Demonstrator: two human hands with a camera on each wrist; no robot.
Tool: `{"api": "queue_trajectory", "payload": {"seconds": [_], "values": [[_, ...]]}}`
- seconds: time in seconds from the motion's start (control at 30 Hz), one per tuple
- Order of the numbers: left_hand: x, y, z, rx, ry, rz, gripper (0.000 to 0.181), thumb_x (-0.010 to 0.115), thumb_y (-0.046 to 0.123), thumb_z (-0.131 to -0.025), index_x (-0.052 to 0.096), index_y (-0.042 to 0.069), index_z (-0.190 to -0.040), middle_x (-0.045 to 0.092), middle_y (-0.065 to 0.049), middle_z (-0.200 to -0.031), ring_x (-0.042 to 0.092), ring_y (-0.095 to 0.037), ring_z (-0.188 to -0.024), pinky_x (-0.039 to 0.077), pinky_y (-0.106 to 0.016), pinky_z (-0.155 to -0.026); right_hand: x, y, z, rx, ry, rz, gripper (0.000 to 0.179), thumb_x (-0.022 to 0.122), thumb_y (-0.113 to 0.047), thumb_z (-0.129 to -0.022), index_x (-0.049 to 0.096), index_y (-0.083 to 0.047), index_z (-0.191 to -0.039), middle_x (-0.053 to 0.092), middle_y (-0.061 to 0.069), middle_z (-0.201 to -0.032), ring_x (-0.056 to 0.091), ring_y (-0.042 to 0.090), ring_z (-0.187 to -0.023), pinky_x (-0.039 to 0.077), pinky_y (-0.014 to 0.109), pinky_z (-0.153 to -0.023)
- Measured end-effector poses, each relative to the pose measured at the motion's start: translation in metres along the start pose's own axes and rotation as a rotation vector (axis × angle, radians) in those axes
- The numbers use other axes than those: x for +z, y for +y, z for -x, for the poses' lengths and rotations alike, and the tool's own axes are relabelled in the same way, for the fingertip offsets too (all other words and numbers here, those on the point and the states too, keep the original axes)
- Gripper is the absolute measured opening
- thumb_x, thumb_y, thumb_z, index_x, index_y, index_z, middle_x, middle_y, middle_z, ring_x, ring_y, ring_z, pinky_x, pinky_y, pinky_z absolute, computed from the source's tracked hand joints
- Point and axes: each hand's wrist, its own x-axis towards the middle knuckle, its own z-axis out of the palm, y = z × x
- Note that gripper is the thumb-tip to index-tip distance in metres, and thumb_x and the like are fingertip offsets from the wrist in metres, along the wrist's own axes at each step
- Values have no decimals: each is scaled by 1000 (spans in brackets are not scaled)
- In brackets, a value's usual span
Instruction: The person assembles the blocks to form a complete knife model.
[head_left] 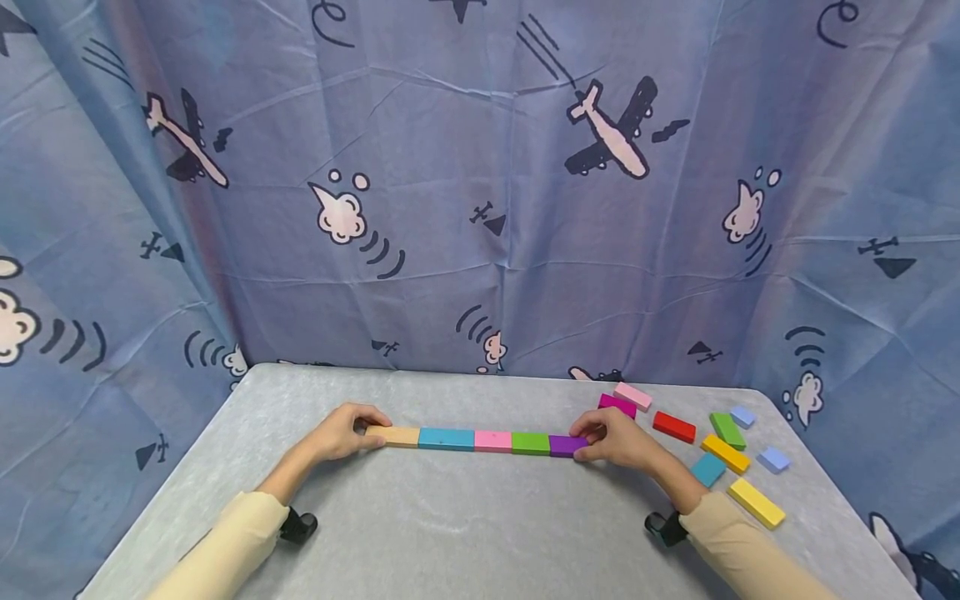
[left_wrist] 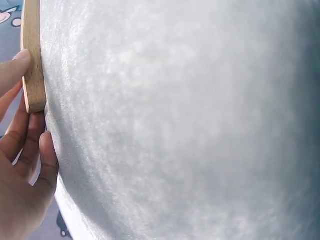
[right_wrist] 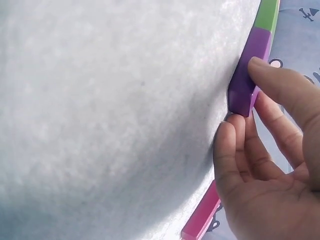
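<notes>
A straight row of blocks lies end to end across the grey table in the head view: a plain wooden block (head_left: 401,437), a blue block (head_left: 446,439), a pink block (head_left: 492,441), a green block (head_left: 530,443) and a purple block (head_left: 567,446). At the row's left end my left hand (head_left: 343,433) pinches the wooden block between thumb and fingers. My right hand (head_left: 619,439) grips the purple block at the other end; the right wrist view shows the thumb on the purple block's side (right_wrist: 250,65) and fingers around its end.
Loose blocks lie at the table's right, among them a magenta block (head_left: 618,405), a red block (head_left: 674,427), an orange block (head_left: 725,454) and a yellow block (head_left: 757,502). A blue curtain (head_left: 465,167) printed with aeroplanes hangs behind the table (head_left: 450,533).
</notes>
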Motion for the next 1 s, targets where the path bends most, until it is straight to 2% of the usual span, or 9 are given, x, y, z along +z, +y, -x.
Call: {"api": "queue_trajectory", "payload": {"seconds": [0.17,0.3,0.6,0.9,1.0], "values": [[1,-2,-1,-5,0,-9,20,81,6,-88,76,4,-107,71,-2,-101,63,-22,-93,51,-43,-85,-4,3,4,-18,-15,-21,29,86,-7,-82,73,2,-106,67,9,-97,61,29,-89,54,30,-80],[0,-1,-1,-14,-6,-4,20,81,6,-88,76,5,-107,71,-1,-101,63,-21,-92,50,-45,-85,-14,8,15,-28,-9,-39,30,83,-10,-86,71,3,-110,68,13,-105,63,29,-93,55,37,-86],[0,-1,0,-10,-5,-10,20,81,7,-88,76,4,-107,71,-2,-101,62,-21,-92,50,-43,-84,-49,20,51,-3,-4,-34,32,80,-15,-91,70,3,-115,68,16,-110,66,25,-95,53,24,-83],[1,1,1,16,11,-4,19,81,5,-87,76,2,-106,71,-2,-100,62,-19,-90,51,-39,-82,-70,31,84,44,-63,-115,34,76,-12,-94,66,8,-119,67,19,-110,67,23,-95,55,24,-80],[1,0,1,14,10,-6,19,80,4,-88,76,2,-106,71,-2,-100,63,-20,-91,51,-41,-83,-74,34,94,13,-60,-94,33,74,-12,-95,66,9,-119,68,20,-111,68,21,-95,55,23,-81]]}}
